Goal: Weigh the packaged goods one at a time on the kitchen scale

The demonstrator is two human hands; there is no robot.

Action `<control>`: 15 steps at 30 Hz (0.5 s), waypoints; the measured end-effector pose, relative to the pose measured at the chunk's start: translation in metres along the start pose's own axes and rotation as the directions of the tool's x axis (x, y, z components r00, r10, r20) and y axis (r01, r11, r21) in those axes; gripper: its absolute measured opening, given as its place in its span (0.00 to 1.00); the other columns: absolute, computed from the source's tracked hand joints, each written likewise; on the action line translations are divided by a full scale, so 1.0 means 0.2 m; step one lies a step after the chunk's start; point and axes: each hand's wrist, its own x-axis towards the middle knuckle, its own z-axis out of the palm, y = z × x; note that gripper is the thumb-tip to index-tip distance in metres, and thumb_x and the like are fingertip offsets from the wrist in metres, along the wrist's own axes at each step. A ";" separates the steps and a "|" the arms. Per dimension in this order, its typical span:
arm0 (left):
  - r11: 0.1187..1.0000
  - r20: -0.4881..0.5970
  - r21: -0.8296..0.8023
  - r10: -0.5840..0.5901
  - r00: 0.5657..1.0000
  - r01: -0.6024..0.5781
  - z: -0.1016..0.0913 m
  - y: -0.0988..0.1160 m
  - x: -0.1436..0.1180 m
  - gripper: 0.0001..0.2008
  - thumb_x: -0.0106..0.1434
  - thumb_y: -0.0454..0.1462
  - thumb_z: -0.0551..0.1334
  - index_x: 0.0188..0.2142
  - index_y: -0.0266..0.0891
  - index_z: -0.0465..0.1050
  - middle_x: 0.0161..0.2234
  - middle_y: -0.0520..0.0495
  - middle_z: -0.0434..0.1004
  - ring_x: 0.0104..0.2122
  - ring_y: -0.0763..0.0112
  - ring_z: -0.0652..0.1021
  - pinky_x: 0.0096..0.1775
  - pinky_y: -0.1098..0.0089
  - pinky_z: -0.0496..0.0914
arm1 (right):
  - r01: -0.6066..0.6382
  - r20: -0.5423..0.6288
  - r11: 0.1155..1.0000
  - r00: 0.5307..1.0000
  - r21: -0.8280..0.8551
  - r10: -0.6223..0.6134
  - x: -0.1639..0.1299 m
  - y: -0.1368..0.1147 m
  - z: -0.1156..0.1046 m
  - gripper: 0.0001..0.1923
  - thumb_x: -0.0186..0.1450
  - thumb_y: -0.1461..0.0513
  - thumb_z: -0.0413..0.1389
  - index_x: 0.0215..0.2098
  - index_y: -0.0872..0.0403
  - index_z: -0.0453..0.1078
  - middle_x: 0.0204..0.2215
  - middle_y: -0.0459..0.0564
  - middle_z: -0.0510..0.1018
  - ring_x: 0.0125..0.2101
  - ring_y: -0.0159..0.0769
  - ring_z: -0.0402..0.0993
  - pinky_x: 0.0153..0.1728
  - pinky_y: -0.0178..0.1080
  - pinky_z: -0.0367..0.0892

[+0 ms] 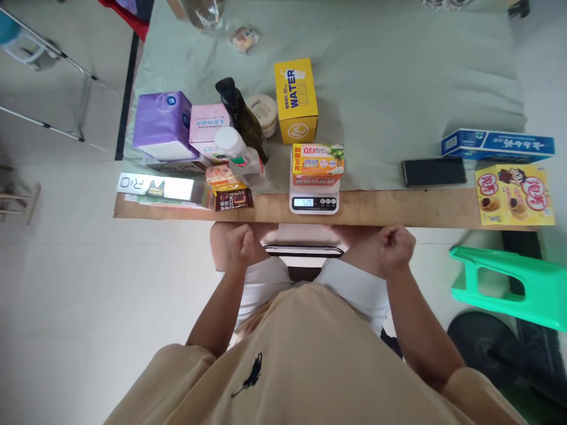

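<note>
Both fists hang below the table edge: the left hand [240, 245] and right hand [396, 247] are curled closed, gripping nothing. Between them, just above on the wooden edge, a scale [314, 202] carries an orange pack [318, 163]. Behind it stands a yellow box [296, 100]. To the left crowd a clear bottle [241, 157], dark bottle [241, 115] and purple carton [162, 125]. To the right lie a phone [434, 172] and snack box [514, 195], on the green cloth [398, 88].

An orange-and-green box [318, 163] lies flat atop a white kitchen scale [314, 200].
</note>
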 end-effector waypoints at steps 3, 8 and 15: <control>0.999 -0.029 0.000 -0.047 0.998 0.047 0.08 0.02 0.01 0.33 0.68 0.61 0.51 0.17 0.41 0.48 0.16 0.53 0.49 0.19 0.76 0.54 0.26 0.66 0.46 | -0.045 0.007 0.998 0.999 0.037 0.044 -0.01 -0.01 0.02 0.20 0.67 0.47 0.47 0.26 0.50 0.63 0.19 0.46 0.64 0.21 0.34 0.60 0.22 0.39 0.54; 0.997 -0.013 -0.002 -0.072 0.997 0.072 0.11 0.06 0.01 0.36 0.64 0.66 0.51 0.17 0.41 0.46 0.16 0.54 0.46 0.20 0.76 0.51 0.27 0.65 0.45 | -0.073 -0.007 0.995 0.997 0.073 0.074 -0.02 -0.02 0.00 0.21 0.64 0.44 0.48 0.25 0.49 0.62 0.18 0.46 0.63 0.19 0.34 0.58 0.21 0.40 0.52; 0.997 0.003 0.006 -0.072 0.997 0.072 0.09 0.07 -0.03 0.33 0.67 0.62 0.52 0.18 0.42 0.45 0.17 0.54 0.45 0.21 0.77 0.50 0.27 0.65 0.46 | -0.056 0.033 0.998 0.998 0.028 0.055 -0.02 -0.03 -0.01 0.21 0.65 0.44 0.46 0.25 0.49 0.62 0.17 0.46 0.63 0.19 0.33 0.59 0.22 0.40 0.53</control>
